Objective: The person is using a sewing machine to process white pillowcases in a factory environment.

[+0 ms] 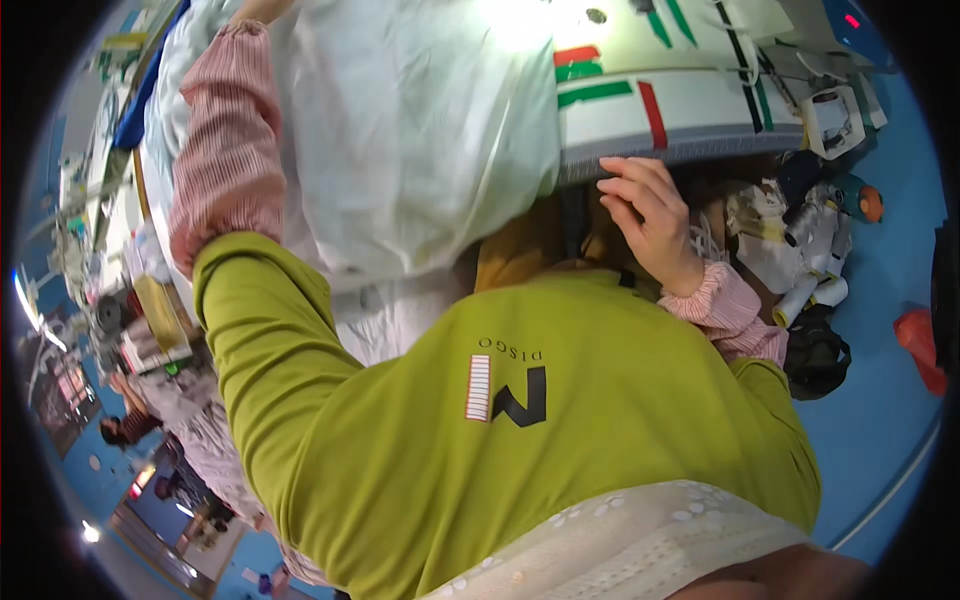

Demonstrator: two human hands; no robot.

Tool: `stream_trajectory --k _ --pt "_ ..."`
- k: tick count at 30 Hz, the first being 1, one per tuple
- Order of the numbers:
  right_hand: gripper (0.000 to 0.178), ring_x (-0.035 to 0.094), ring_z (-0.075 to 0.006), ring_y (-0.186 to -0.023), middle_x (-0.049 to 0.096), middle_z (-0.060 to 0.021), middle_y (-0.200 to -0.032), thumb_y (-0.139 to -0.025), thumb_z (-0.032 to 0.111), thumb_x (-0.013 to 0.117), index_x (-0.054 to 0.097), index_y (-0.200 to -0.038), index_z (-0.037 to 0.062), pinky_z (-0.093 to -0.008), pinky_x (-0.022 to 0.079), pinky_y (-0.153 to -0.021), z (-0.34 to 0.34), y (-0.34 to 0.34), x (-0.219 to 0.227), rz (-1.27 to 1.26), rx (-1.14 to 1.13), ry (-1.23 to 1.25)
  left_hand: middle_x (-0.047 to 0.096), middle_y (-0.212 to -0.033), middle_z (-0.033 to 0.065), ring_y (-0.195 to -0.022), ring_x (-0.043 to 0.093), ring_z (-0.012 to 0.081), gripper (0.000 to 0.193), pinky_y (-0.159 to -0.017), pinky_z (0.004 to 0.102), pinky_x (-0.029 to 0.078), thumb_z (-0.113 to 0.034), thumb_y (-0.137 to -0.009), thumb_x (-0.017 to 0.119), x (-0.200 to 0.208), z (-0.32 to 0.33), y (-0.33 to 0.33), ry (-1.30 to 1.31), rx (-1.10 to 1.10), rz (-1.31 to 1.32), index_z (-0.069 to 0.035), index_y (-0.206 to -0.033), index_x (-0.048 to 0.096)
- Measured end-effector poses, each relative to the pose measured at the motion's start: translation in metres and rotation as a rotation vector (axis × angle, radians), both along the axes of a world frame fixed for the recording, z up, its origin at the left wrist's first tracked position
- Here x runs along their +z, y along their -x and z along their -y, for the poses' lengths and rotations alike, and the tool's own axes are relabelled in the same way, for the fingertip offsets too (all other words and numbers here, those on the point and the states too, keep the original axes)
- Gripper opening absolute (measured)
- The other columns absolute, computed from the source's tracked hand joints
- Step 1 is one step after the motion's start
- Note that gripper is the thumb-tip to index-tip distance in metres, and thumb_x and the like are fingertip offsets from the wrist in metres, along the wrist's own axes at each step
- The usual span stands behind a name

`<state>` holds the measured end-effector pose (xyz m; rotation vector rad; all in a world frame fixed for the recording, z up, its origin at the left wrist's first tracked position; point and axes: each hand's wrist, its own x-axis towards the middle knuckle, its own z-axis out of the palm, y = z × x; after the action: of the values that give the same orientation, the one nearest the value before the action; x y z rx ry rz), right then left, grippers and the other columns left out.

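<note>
Pale white fabric (pixel 420 130) spreads over the left and middle of the work table and hangs over its near edge. My left arm, in a pink striped sleeve cover (pixel 235 130), reaches along the fabric's left side. Only the wrist end of my left hand (pixel 262 10) shows at the top edge; its fingers are out of sight. My right hand (pixel 652 222) is by the table's front edge, just right of the fabric. Its fingers are loosely bent, thumb apart, with nothing visible between them. The fingertips are at the grey measuring strip (pixel 690 148) along that edge; contact is unclear.
Red, green and black tape strips (pixel 652 115) mark the white tabletop (pixel 700 100), under a bright light. Below right are thread cones (pixel 815 240), a black bag (pixel 818 355) and a red bag (pixel 918 345). Fabric piles and other people (pixel 130 425) appear far left.
</note>
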<state>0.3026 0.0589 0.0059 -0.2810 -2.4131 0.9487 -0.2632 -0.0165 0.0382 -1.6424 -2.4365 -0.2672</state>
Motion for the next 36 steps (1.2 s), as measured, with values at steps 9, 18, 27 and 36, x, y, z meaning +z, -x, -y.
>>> stream_trajectory --k 9,18,27,36 --pt "0.016 0.066 -0.0299 -0.104 0.069 -0.0139 -0.116 -0.085 -0.002 0.071 0.066 -0.101 -0.0010 -0.0350 0.053 -0.087 0.088 -0.045 -0.023 0.168 0.207 0.206 0.069 -0.094 0.0104 -0.080 0.065 0.0248 0.022 -0.070 0.0325 0.052 0.001 -0.078 0.076 -0.094 0.256 -0.406 -0.560 0.100 0.535 -0.005 -0.098 0.068" --pt "0.021 0.061 -0.0090 -0.078 0.070 -0.0049 -0.093 -0.093 0.013 0.067 0.067 -0.110 0.0001 -0.0253 0.050 -0.072 0.137 -0.010 -0.059 0.507 0.313 0.399 0.053 -0.115 0.0201 -0.110 0.050 0.0414 0.053 -0.095 0.0463 0.041 -0.011 -0.070 0.084 -0.269 0.280 -0.472 -0.566 0.573 0.436 -0.002 -0.112 0.054" --pt "0.024 0.058 -0.0059 -0.079 0.068 -0.0002 -0.090 -0.095 0.018 0.067 0.068 -0.112 0.0007 -0.0239 0.050 -0.075 0.152 -0.012 -0.095 0.643 0.357 0.481 0.053 -0.128 0.0178 -0.121 0.045 0.0444 0.053 -0.100 0.0537 0.037 -0.016 -0.071 0.072 -0.310 0.276 -0.432 -0.282 0.813 0.261 -0.007 -0.120 0.057" --pt "0.037 0.062 -0.0140 -0.105 0.066 -0.0053 -0.118 -0.096 0.015 0.066 0.059 -0.127 -0.0038 -0.0265 0.049 -0.093 0.167 -0.003 -0.114 0.694 0.360 0.691 0.067 -0.103 0.0188 -0.099 0.062 0.0390 0.035 -0.089 0.0458 0.049 0.004 -0.075 0.066 -0.222 0.383 -0.513 -0.575 0.396 0.437 -0.003 -0.109 0.063"
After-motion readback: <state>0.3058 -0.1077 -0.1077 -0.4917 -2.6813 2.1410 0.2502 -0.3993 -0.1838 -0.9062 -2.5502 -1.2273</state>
